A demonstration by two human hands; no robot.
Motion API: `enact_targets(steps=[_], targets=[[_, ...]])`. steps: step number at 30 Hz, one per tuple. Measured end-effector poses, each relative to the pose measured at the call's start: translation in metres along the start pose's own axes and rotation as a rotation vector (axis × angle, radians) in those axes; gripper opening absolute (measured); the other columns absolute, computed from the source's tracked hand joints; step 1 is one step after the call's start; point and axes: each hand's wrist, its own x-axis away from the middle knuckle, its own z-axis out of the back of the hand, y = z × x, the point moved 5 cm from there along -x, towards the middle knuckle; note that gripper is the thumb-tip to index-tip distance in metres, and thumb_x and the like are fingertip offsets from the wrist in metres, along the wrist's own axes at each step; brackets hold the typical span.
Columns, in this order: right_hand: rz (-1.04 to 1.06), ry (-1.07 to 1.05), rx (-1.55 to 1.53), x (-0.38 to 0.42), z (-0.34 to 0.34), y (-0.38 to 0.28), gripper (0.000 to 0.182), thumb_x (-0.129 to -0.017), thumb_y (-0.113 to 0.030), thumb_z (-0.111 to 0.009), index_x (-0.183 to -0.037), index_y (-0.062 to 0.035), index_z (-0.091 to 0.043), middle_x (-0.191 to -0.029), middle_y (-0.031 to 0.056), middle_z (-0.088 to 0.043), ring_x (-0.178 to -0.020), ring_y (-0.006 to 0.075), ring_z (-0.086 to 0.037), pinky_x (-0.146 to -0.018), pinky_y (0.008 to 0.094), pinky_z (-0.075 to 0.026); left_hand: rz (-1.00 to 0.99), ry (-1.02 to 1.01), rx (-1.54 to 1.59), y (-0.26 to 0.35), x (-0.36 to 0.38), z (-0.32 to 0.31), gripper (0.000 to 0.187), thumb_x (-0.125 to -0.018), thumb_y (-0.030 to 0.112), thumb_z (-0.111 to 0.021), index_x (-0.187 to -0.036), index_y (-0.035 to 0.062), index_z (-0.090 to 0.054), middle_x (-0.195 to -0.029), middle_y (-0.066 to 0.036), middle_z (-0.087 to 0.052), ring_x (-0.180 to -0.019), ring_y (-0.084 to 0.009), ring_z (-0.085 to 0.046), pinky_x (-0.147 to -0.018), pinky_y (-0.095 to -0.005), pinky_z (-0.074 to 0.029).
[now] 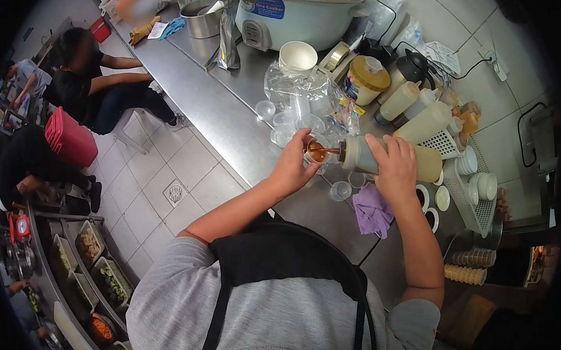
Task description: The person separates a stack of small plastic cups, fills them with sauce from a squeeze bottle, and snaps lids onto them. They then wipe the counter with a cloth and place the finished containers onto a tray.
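Observation:
Held in my left hand (293, 163) is a small clear plastic cup (318, 150) with brown liquid inside. My right hand (395, 166) grips a squeeze bottle (426, 162) lying nearly level, its nozzle at the cup's mouth, and brown liquid runs from it. Below the bottle, small clear cups (340, 191) stand on the steel counter beside a crumpled purple cloth (373, 210). More clear cups (282, 135) and a plastic bag (291, 85) are beyond my left hand.
A rice cooker (293, 25), a white bowl (298, 55) and a steel pot (203, 16) stand at the back. Upright squeeze bottles (399, 101) and a white basket (470, 196) are at right. Several people are at left, one seated person (90, 82) beside the counter.

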Motion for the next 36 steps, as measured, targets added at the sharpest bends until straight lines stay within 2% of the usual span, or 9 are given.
enact_targets(steps=[12, 19, 22, 24, 26, 28, 32, 34, 36], targets=[[-0.122, 0.096, -0.118, 0.017, -0.017, 0.024, 0.068, -0.052, -0.006, -0.07, -0.115, -0.0105, -0.045, -0.1, 0.0131, -0.051, -0.094, 0.0309, -0.048, -0.084, 0.0403, -0.037, -0.013, -0.033, 0.099, 0.007, -0.01, -0.017, 0.074, -0.068, 0.002, -0.065, -0.125, 0.0025, -0.018, -0.107, -0.013, -0.048, -0.098, -0.0221, -0.05, -0.08, -0.0305, -0.043], [-0.749, 0.385, -0.663, 0.054, -0.062, 0.092, 0.076, -0.058, -0.012, -0.072, -0.121, -0.0026, -0.03, -0.11, 0.0169, -0.047, -0.102, 0.0265, -0.047, -0.089, 0.034, -0.036, -0.07, -0.117, 0.19, 0.026, -0.013, -0.028, 0.079, -0.066, 0.002, -0.062, -0.128, 0.0032, -0.014, -0.111, -0.014, -0.047, -0.099, -0.0228, -0.05, -0.083, -0.0322, -0.039], [-0.846, 0.565, -0.609, 0.075, -0.09, 0.13, 0.076, -0.06, -0.017, -0.075, -0.119, 0.0036, -0.032, -0.115, 0.0178, -0.042, -0.105, 0.0278, -0.043, -0.091, 0.036, -0.034, -0.07, -0.145, 0.27, 0.024, -0.005, -0.037, 0.079, -0.065, -0.001, -0.059, -0.129, 0.0032, -0.013, -0.11, -0.014, -0.047, -0.103, -0.0228, -0.048, -0.087, -0.0324, -0.038], [-0.955, 0.51, -0.592, 0.085, -0.098, 0.143, 0.069, -0.065, -0.013, -0.072, -0.119, 0.0043, -0.033, -0.115, 0.0179, -0.042, -0.106, 0.0276, -0.042, -0.091, 0.0361, -0.034, -0.087, -0.168, 0.34, 0.024, -0.002, -0.041, 0.079, -0.065, -0.001, -0.059, -0.129, 0.003, -0.013, -0.109, -0.014, -0.046, -0.102, -0.0236, -0.048, -0.088, -0.0328, -0.037], [-0.814, 0.579, -0.83, 0.099, -0.111, 0.15, 0.068, -0.066, -0.019, -0.071, -0.118, 0.0022, -0.033, -0.112, 0.0157, -0.044, -0.101, 0.0248, -0.045, -0.085, 0.0338, -0.039, -0.101, -0.211, 0.359, 0.03, 0.002, -0.036, 0.079, -0.064, 0.0, -0.058, -0.129, 0.0026, -0.013, -0.109, -0.014, -0.046, -0.101, -0.024, -0.048, -0.088, -0.0325, -0.036], [-0.85, 0.524, -0.341, 0.111, -0.084, 0.119, 0.048, -0.074, -0.023, -0.064, -0.11, 0.0004, -0.042, -0.101, 0.0117, -0.049, -0.084, 0.0191, -0.051, -0.069, 0.0288, -0.043, -0.118, -0.28, 0.422, 0.038, 0.001, -0.035, 0.079, -0.064, 0.001, -0.057, -0.129, 0.0021, -0.013, -0.108, -0.014, -0.046, -0.101, -0.0244, -0.047, -0.089, -0.0324, -0.035], [-1.311, -0.074, -1.613, 0.098, -0.131, 0.036, 0.029, -0.082, -0.025, -0.052, -0.103, -0.0038, -0.051, -0.079, 0.0061, -0.054, -0.06, 0.012, -0.051, -0.056, 0.0246, -0.042, -0.173, -0.379, 0.45, 0.039, 0.015, -0.042, 0.08, -0.064, 0.001, -0.056, -0.13, 0.0004, -0.011, -0.112, -0.014, -0.045, -0.105, -0.0228, -0.044, -0.092, -0.032, -0.032], [-1.093, -0.193, -1.949, 0.083, -0.139, 0.009, 0.036, -0.084, -0.035, -0.048, -0.101, -0.0043, -0.053, -0.09, 0.0118, -0.057, -0.071, 0.0153, -0.056, -0.06, 0.0254, -0.044, -0.163, -0.446, 0.435, 0.036, 0.023, -0.05, 0.083, -0.064, -0.002, -0.055, -0.131, 0.0024, -0.005, -0.117, -0.015, -0.042, -0.114, -0.0228, -0.04, -0.096, -0.0331, -0.029], [-1.069, -0.419, -2.219, 0.071, -0.124, -0.011, 0.04, -0.083, -0.039, -0.048, -0.104, -0.005, -0.052, -0.094, 0.0116, -0.058, -0.075, 0.0157, -0.057, -0.062, 0.0254, -0.045, -0.123, -0.501, 0.513, 0.043, 0.022, -0.048, 0.083, -0.065, -0.003, -0.054, -0.131, 0.004, -0.005, -0.117, -0.016, -0.042, -0.114, -0.0247, -0.04, -0.096, -0.0338, -0.029]])
